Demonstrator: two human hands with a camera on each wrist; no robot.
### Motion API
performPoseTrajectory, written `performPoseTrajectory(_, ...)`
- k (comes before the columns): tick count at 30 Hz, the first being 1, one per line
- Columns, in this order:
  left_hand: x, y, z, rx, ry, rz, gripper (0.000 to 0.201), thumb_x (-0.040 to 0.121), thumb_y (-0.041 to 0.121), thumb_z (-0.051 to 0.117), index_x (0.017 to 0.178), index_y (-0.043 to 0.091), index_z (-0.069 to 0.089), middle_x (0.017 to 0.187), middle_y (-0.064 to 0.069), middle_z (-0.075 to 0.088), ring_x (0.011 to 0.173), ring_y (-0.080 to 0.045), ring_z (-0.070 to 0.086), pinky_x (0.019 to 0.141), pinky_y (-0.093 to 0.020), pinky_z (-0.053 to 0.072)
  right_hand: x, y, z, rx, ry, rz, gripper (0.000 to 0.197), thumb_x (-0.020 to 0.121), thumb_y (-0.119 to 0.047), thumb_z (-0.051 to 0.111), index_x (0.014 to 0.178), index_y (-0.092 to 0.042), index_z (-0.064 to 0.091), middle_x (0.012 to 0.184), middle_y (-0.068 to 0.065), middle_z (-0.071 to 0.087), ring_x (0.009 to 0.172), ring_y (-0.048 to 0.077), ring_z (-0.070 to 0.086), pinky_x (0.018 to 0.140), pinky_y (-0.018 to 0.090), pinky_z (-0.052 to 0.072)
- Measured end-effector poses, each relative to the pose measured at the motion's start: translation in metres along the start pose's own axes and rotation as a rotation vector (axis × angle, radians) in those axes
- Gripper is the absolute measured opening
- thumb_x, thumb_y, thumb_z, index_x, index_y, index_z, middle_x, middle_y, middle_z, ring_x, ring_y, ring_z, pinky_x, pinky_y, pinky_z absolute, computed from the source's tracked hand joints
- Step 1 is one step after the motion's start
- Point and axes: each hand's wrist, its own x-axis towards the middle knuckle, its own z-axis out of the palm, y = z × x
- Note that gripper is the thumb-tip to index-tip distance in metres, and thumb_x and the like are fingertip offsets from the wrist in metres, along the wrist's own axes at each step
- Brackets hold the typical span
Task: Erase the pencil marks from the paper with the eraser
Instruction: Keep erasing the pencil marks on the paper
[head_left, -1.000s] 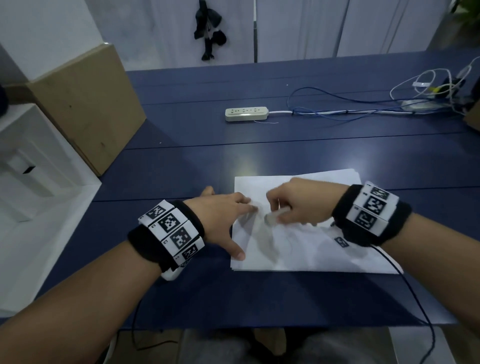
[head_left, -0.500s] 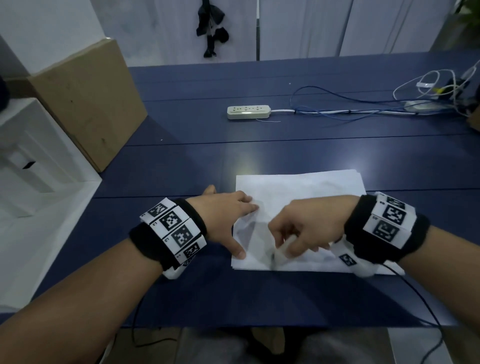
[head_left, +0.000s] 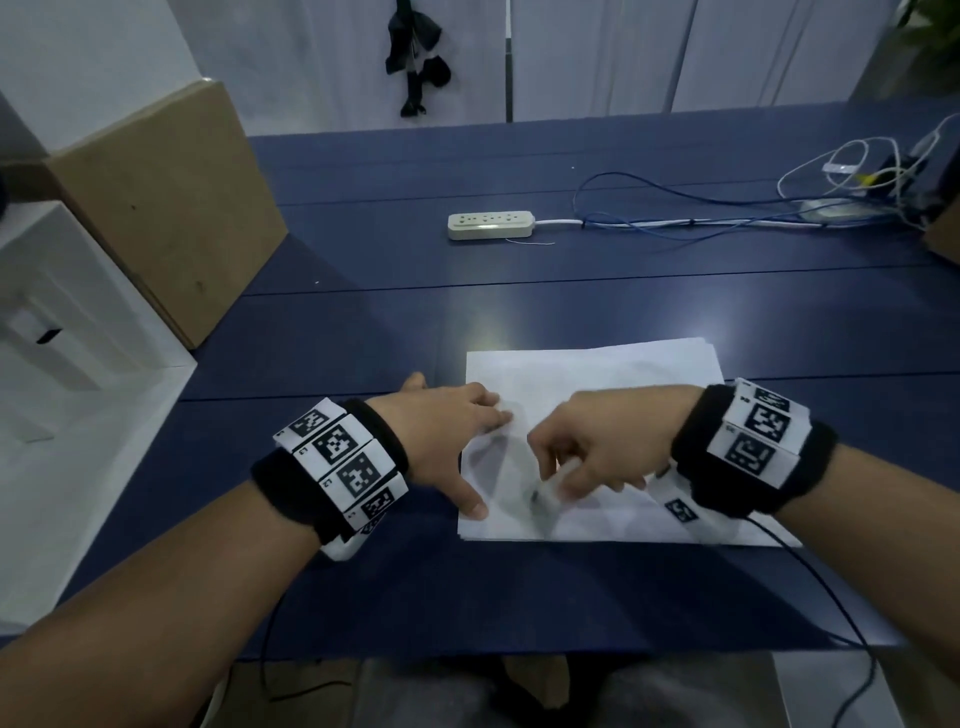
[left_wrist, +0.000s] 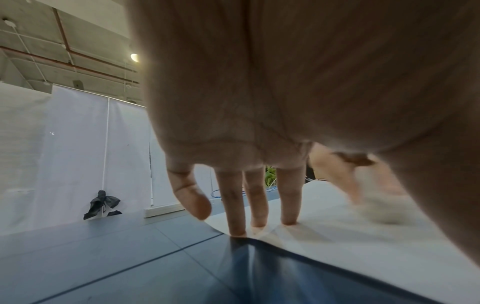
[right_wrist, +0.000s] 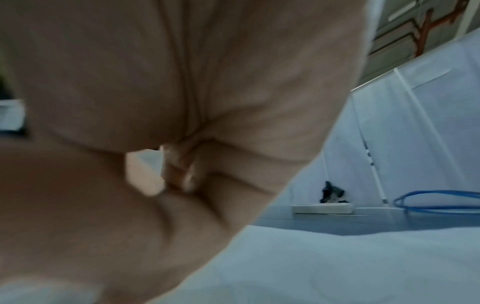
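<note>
White paper (head_left: 613, 379) lies on the blue table (head_left: 467, 312) in front of me. My left hand (head_left: 457, 441) presses its left edge flat, fingers (left_wrist: 288, 197) straight and spread on the sheet (left_wrist: 324, 230), thumb on the near left corner. My right hand (head_left: 582, 462) pinches a small white eraser (head_left: 545, 493) and holds its tip on the paper's lower middle. In the right wrist view the eraser (right_wrist: 145, 172) shows pale between curled fingers. The blur there hides any pencil marks.
A white power strip (head_left: 491, 224) lies further back, with blue and white cables (head_left: 727, 208) running to the right. A cardboard box (head_left: 166, 202) and a white box (head_left: 62, 374) stand at the left. A black wire (head_left: 831, 597) trails from my right wrist.
My right hand has moved with the eraser from the sheet's middle towards me, to its lower part. The left hand has stayed pressed on the left edge.
</note>
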Motion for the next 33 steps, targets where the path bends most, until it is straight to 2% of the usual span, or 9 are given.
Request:
performPoseTrajectory(6, -0.002, -0.001, 0.000, -0.056, 0.000, -0.005, 0.106, 0.067, 0.075, 0.069, 0.153, 0.042, 0.016, 0.160, 0.013, 0.017, 0.138, -0.013, 0.034, 0.109, -0.051, 0.025, 0.008, 0.017, -0.016, -0.027, 0.325, 0.186, 0.026, 0.093, -0.047, 0.063, 0.087, -0.022, 0.055, 0.075, 0.006, 0.071, 0.048, 0.026, 0.065, 0.046, 0.031, 0.050)
performPoseTrajectory(8, -0.002, -0.002, 0.001, -0.072, 0.003, -0.001, 0.105, 0.067, 0.075, 0.069, 0.153, 0.044, 0.016, 0.160, 0.013, 0.017, 0.137, -0.013, 0.034, 0.109, -0.052, 0.025, 0.003, 0.011, -0.009, -0.009, 0.217, 0.086, 0.015, 0.094, -0.034, 0.064, 0.090, -0.022, 0.058, 0.069, 0.000, 0.065, 0.052, 0.026, 0.065, 0.046, 0.034, 0.055)
performPoseTrajectory(11, -0.002, -0.002, 0.002, -0.071, -0.004, 0.001, 0.106, 0.067, 0.075, 0.069, 0.153, 0.044, 0.015, 0.160, 0.013, 0.016, 0.138, -0.011, 0.033, 0.109, -0.052, 0.025, -0.005, 0.000, 0.000, 0.061, -0.035, -0.004, 0.011, 0.090, -0.029, 0.072, 0.097, -0.021, 0.067, 0.061, -0.003, 0.063, 0.050, 0.019, 0.063, 0.047, 0.019, 0.048)
performPoseTrajectory(18, -0.001, 0.000, -0.002, -0.049, -0.023, -0.011, 0.105, 0.067, 0.075, 0.070, 0.153, 0.043, 0.019, 0.158, 0.012, 0.019, 0.134, -0.012, 0.037, 0.109, -0.050, 0.024, 0.010, 0.019, -0.019, -0.020, 0.346, 0.147, 0.021, 0.091, -0.043, 0.065, 0.085, -0.025, 0.057, 0.072, 0.006, 0.070, 0.044, 0.024, 0.067, 0.050, 0.030, 0.052)
performPoseTrajectory(21, 0.000, 0.000, -0.001, -0.046, -0.016, -0.015, 0.106, 0.066, 0.075, 0.070, 0.153, 0.042, 0.020, 0.157, 0.011, 0.020, 0.134, -0.013, 0.038, 0.108, -0.051, 0.025, 0.000, 0.010, -0.011, 0.018, 0.185, 0.015, 0.007, 0.092, -0.027, 0.067, 0.091, -0.021, 0.063, 0.062, -0.007, 0.063, 0.046, 0.021, 0.065, 0.047, 0.029, 0.053)
performPoseTrajectory(24, 0.001, 0.001, -0.002, -0.038, -0.015, -0.012, 0.106, 0.065, 0.076, 0.070, 0.152, 0.042, 0.021, 0.156, 0.011, 0.021, 0.134, -0.013, 0.037, 0.108, -0.051, 0.026, -0.006, 0.000, -0.008, 0.027, -0.021, 0.004, 0.008, 0.090, -0.024, 0.071, 0.094, -0.018, 0.067, 0.054, -0.005, 0.062, 0.045, 0.018, 0.062, 0.050, 0.022, 0.051)
performPoseTrajectory(27, 0.002, 0.003, -0.003, -0.036, -0.017, -0.014, 0.106, 0.064, 0.076, 0.071, 0.152, 0.042, 0.022, 0.155, 0.011, 0.022, 0.133, -0.013, 0.038, 0.109, -0.051, 0.025, 0.005, 0.007, -0.017, -0.035, 0.142, 0.101, 0.011, 0.091, -0.029, 0.066, 0.093, -0.019, 0.062, 0.061, -0.003, 0.066, 0.044, 0.019, 0.065, 0.059, 0.034, 0.059)
performPoseTrajectory(30, 0.001, 0.002, -0.004, -0.036, -0.030, -0.018, 0.106, 0.064, 0.076, 0.071, 0.152, 0.042, 0.022, 0.155, 0.011, 0.022, 0.134, -0.013, 0.038, 0.109, -0.050, 0.024, 0.008, 0.013, -0.021, -0.071, 0.308, 0.186, 0.023, 0.093, -0.043, 0.062, 0.086, -0.022, 0.055, 0.069, 0.004, 0.067, 0.041, 0.020, 0.064, 0.055, 0.033, 0.055)
performPoseTrajectory(33, 0.001, 0.003, -0.004, -0.039, -0.024, -0.020, 0.106, 0.064, 0.074, 0.072, 0.152, 0.040, 0.023, 0.155, 0.011, 0.023, 0.135, -0.012, 0.036, 0.109, -0.053, 0.025, -0.002, 0.004, -0.008, -0.028, 0.134, 0.068, 0.012, 0.094, -0.028, 0.063, 0.090, -0.018, 0.059, 0.069, 0.006, 0.066, 0.047, 0.022, 0.063, 0.045, 0.032, 0.054)
